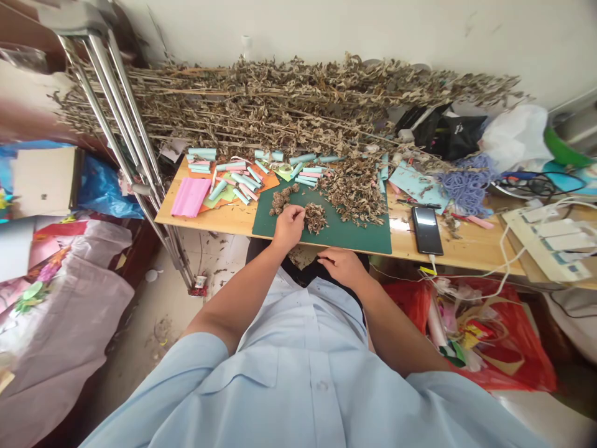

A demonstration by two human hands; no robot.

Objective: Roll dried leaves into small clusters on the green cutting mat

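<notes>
My left hand is over the front part of a green cutting mat, its fingers curled into a pinch. Anything between the fingertips is hidden. They are right beside a small heap of dried leaves. Behind that hand sits a cluster of brown, crumpled dried balls. A larger pile of loose dried leaves covers the mat's right side. My right hand is low over my lap, just in front of the table edge, its fingers loosely curled in with nothing visible in them.
Long bundles of dried stalks lie along the wall. Rolled blue and pink papers and a pink sheet are at the left. A phone, purple yarn and a power strip are at the right. Metal crutches lean nearby.
</notes>
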